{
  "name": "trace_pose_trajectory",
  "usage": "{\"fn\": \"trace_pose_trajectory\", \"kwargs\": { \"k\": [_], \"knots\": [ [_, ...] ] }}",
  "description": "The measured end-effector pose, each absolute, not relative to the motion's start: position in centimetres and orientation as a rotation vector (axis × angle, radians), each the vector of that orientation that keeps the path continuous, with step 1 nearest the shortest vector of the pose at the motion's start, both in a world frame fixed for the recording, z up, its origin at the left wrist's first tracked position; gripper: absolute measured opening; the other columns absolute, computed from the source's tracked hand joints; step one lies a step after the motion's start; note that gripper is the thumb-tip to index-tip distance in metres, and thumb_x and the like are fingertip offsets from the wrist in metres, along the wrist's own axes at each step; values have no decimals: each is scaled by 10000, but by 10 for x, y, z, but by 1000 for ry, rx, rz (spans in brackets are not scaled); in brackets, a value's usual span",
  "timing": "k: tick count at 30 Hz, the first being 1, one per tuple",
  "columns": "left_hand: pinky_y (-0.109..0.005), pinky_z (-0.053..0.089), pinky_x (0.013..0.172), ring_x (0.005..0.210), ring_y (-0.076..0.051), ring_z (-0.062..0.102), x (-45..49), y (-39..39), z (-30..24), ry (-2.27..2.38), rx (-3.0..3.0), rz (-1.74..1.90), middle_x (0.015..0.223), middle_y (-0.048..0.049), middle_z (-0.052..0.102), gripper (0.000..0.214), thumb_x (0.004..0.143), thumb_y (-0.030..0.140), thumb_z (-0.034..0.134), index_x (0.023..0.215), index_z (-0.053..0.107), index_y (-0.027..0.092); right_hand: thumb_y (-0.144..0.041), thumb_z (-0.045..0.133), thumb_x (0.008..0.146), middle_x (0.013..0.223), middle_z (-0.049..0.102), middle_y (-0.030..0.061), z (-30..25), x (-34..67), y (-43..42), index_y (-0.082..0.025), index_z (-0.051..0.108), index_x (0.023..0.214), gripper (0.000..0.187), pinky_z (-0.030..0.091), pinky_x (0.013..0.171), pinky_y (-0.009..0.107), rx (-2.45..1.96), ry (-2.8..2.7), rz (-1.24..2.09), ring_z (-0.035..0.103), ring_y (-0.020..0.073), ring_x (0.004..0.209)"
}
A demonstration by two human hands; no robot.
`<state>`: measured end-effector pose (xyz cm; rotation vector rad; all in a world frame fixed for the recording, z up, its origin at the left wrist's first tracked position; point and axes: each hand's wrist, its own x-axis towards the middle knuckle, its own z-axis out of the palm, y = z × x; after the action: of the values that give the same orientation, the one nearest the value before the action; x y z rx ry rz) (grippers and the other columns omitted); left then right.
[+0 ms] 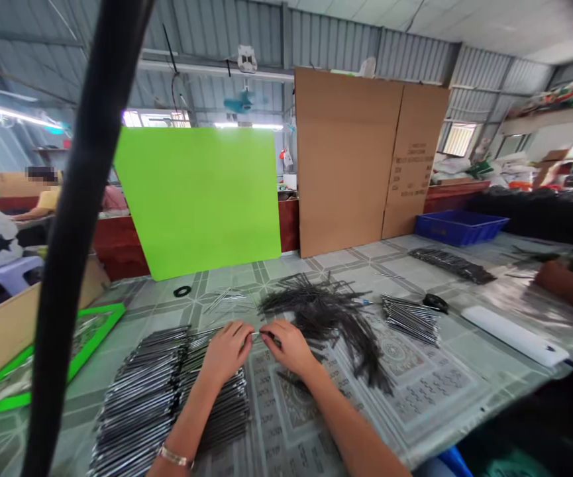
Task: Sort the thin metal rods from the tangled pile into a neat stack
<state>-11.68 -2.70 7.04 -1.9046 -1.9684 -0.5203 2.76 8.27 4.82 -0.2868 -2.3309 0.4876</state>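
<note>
While rods (140,391) lie in two rows at near left, the left hand (226,350) and right hand (290,348), fingertips closed, pinch a thin piece (255,333) between them over the table (279,437). Dark strips (316,305) lie in a loose pile just beyond the right hand. Farther back, a green board (201,199) and cardboard (348,159) stand upright.

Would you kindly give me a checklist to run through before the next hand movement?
1. Left hand and right hand brought together: ok, fingertips nearly meeting.
2. Small piece firmly gripped: cannot tell, fingers hide most of it.
3. Dark strips near the right hand: ok, just beyond it.
4. Dark strips neatly aligned: not ok, loosely heaped.
5. Slim rods by the left arm in order: ok, side by side.
6. Other person's arm away from these hands: ok, far right.
</note>
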Motion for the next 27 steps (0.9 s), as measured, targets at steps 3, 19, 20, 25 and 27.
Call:
{"fn": "trace_pose_trajectory", "kwargs": {
  "k": [3,19,20,25,27],
  "knots": [
    [-294,442,726,833,-177,537,-117,-27,69,-1951,-1912,-485,864,-26,576,165,868,206,381,922,537,208,-223,456,872,869,624,50,48,27,82,-183,598,961,172,416,752,262,-298,-2331,499,544,153,840],
    [-302,429,729,832,-185,515,-121,-27,68,-1920,-1981,-436,836,-25,570,153,857,198,411,909,554,203,-213,463,864,861,628,44,46,27,84,-185,600,932,155,416,758,257,-322,-2386,523,549,154,834],
    [-304,428,728,832,-186,514,-121,-27,68,-1924,-1982,-431,835,-25,570,153,857,199,409,907,554,202,-213,463,864,863,628,45,46,27,83,-184,600,934,156,416,761,258,-322,-2382,529,549,154,838],
    [-297,423,724,828,-182,516,-122,-28,68,-1936,-1982,-442,830,-26,570,154,851,192,413,903,558,204,-205,479,853,875,628,49,46,27,82,-182,601,946,155,421,771,257,-304,-2380,566,553,152,847],
    [-298,422,730,831,-180,516,-122,-28,68,-1943,-1987,-451,836,-23,570,152,853,194,411,900,555,207,-199,487,847,880,631,45,47,27,82,-184,601,948,153,421,772,256,-297,-2384,569,553,153,848]
  ]
}}
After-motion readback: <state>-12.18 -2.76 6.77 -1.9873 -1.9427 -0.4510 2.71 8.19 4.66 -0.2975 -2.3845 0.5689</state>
